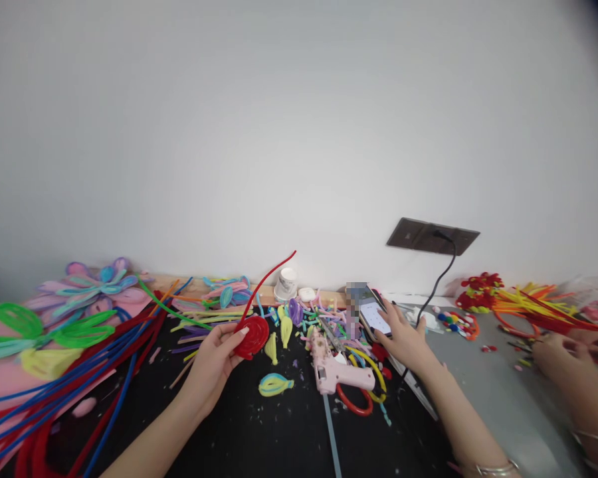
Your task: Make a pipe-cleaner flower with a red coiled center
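Observation:
My left hand (216, 362) pinches the edge of a flat red pipe cleaner coil (254, 337), whose loose end rises up and to the right. Over at the phone (373, 317), my right hand (403, 335) lies with its fingers spread across the lit screen. Between my hands rests a pink glue gun (341, 375), a grey glue stick running out of its back end toward me. A yellow and blue pipe cleaner loop (276, 384) lies on the black mat below the red coil, and yellow petal shapes (286, 325) are just right of it.
Long red and blue pipe cleaners (104, 358) spread over the left side near fluffy flowers (92, 285). A paper cup (286, 284) stands by the wall. A black cord (436, 285) hangs from the wall socket (431, 236). Another person's hands (563, 358) work at the far right.

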The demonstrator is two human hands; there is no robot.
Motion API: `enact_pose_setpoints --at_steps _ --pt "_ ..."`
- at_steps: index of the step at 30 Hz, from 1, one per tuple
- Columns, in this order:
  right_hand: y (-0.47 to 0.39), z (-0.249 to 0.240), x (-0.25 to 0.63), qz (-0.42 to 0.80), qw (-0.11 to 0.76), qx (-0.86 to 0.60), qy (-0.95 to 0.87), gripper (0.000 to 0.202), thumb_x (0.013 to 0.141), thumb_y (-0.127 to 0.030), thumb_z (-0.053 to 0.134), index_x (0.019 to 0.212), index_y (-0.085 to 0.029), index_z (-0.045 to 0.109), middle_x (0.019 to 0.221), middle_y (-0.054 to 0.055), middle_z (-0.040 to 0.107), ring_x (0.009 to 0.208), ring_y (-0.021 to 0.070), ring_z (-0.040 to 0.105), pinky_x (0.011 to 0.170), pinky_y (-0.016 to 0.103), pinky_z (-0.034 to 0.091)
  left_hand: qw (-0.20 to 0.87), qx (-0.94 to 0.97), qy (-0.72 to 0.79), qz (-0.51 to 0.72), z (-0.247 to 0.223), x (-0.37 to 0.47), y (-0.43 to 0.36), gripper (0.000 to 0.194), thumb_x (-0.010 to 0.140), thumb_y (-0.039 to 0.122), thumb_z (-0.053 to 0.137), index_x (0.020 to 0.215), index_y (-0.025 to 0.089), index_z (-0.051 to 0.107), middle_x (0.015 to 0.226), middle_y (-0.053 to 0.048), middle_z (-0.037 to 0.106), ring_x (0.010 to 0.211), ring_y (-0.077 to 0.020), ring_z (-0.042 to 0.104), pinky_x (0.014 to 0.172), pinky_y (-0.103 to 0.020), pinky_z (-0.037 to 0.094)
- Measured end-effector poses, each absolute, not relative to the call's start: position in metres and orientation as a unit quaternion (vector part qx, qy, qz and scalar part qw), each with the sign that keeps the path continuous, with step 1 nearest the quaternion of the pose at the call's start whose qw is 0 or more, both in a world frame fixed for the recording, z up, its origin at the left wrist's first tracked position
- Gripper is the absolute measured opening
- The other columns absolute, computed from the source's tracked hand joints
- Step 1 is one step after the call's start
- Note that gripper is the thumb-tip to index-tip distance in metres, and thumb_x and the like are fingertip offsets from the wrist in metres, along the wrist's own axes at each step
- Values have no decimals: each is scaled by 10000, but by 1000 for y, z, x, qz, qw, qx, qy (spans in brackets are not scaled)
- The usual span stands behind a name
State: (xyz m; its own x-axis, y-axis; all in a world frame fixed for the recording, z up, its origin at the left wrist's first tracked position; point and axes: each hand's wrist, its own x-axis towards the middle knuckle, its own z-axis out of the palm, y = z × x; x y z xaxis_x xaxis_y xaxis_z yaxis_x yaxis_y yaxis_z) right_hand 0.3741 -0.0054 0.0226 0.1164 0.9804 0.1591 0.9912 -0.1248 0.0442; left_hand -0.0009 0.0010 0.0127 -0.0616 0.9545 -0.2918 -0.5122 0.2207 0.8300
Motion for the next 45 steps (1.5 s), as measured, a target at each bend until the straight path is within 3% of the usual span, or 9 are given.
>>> enact_pose_setpoints --at_steps 10,20,45 --pt "-18 29 379 -87 50 -746 -658 653 889 -350 300 1463 -174 42 1332 146 525 1376 296 248 981 748 94 637 249 458 568 16 0 0 148 732 80 664 826 150 573 775 -56 723 621 -127 661 535 -200 537" --pt "-33 25 381 -62 69 -746 -660 665 882 -343 316 1458 -164 36 1342 152 514 1382 301 226 993 741 27 638 252 456 567 15 -1 -1 172 713 101 691 830 151 576 780 -56 724 634 -133 664 548 -206 539" --pt "-31 28 361 -37 40 -705 -707 655 878 -348 351 1464 -188 107 1333 149 525 1374 304 249 1012 722 37 641 249 455 565 17 0 -1 177 707 110 697 827 156 575 778 -44 723 646 -135 667 570 -214 533"
